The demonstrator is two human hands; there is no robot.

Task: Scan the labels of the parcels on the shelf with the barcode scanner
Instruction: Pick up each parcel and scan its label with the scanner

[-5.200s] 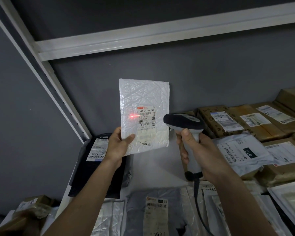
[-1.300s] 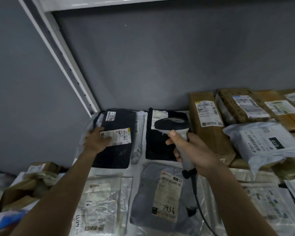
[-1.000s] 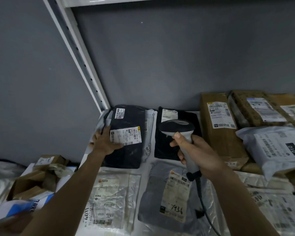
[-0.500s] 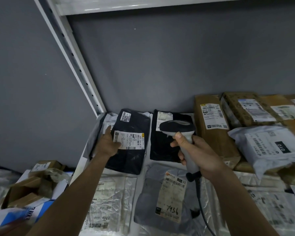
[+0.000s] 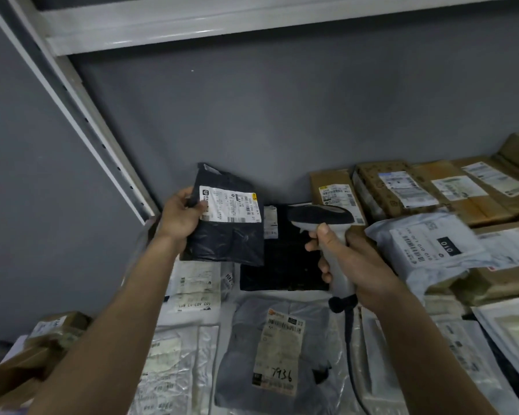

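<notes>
Lying nearest on the shelf (image 5: 351, 292), the grey bag (image 5: 270, 351) with its "7936" label faces up, flat and ready to read. Behind it the right hand (image 5: 351, 259) is wrapped around the scanner (image 5: 321, 220), whose nose points left toward the black parcel (image 5: 228, 217). The left hand (image 5: 180, 220) pinches that parcel by its left edge, lifted clear above the shelf's back left corner, label (image 5: 229, 205) tilted toward the scanner. No beam shows on the label yet. The thumb sits on the label's left end and could cover a code; the soft film sags and may crease or glare, spoiling the read. A loose pinch could also let the parcel slip onto the second black parcel (image 5: 285, 259) behind.
</notes>
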